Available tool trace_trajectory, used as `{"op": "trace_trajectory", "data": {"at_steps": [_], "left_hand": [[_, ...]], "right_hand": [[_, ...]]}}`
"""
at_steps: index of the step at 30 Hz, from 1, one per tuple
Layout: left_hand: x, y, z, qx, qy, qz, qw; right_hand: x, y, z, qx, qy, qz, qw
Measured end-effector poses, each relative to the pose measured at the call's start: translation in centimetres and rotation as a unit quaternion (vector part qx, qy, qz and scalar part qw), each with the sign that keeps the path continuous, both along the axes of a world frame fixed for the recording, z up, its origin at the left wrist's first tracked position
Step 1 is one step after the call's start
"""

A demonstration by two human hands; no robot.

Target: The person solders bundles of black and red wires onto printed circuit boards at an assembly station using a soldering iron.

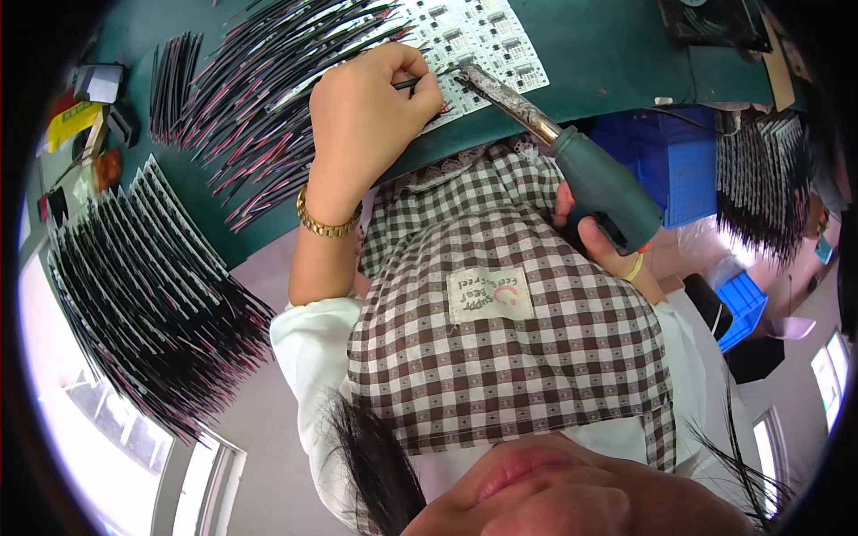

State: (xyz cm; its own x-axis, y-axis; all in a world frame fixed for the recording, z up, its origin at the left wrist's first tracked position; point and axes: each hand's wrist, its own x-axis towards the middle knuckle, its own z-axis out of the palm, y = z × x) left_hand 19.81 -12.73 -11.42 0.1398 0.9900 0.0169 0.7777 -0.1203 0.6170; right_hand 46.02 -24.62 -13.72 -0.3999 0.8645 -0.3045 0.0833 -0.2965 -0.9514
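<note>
My left hand (pixel 371 116) is closed, pinching a thin black wire (pixel 407 83) between thumb and fingers over the white circuit board panel (pixel 500 45). My right hand (pixel 606 252) wraps round the green handle of a soldering iron (pixel 603 183). Its metal barrel slants up and left, and the tip meets the panel close to my left fingertips. Whether the tip touches the wire is too small to tell. Many black wires with some red ends (pixel 259 107) spread over the panel's left part and the green table beside my left hand.
A smaller wire bundle (pixel 174 85) lies at the table's left. Wired board strips hang off the left edge (pixel 152 277), and more hang at the right (pixel 760 179). Blue bins (pixel 693 170) stand below the table on the right. A black device (pixel 715 20) sits at the far right.
</note>
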Motion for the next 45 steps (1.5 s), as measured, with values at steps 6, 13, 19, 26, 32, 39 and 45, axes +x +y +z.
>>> {"op": "trace_trajectory", "data": {"at_steps": [6,13,19,26,32,39,45], "left_hand": [[0.2,0.0,0.0,0.012,-0.004,0.013,1.0],[-2.7,-0.5,1.8,-0.02,0.019,0.013,1.0],[-6.4,-1.6,6.4,0.051,0.042,-0.07,0.995],[-21.4,4.8,10.9,0.114,0.216,0.213,0.946],[-24.7,6.6,9.7,-0.043,0.356,0.194,0.913],[-25.5,6.9,8.9,-0.035,0.305,0.162,0.938],[-21.4,5.1,10.6,0.361,0.058,0.216,0.905]], "right_hand": [[-0.2,-0.2,0.1,-0.078,0.039,-0.04,0.995],[-3.1,0.3,1.2,0.001,0.169,-0.047,0.985],[-6.2,-2.1,5.4,-0.07,0.208,-0.144,0.965],[-5.9,-3.4,8.0,-0.021,0.244,-0.124,0.962],[-5.8,-4.2,7.7,-0.049,0.229,-0.119,0.965],[-5.4,-3.4,8.5,-0.038,0.228,-0.105,0.967],[-3.0,-3.6,6.9,-0.019,0.184,-0.122,0.975]]}}
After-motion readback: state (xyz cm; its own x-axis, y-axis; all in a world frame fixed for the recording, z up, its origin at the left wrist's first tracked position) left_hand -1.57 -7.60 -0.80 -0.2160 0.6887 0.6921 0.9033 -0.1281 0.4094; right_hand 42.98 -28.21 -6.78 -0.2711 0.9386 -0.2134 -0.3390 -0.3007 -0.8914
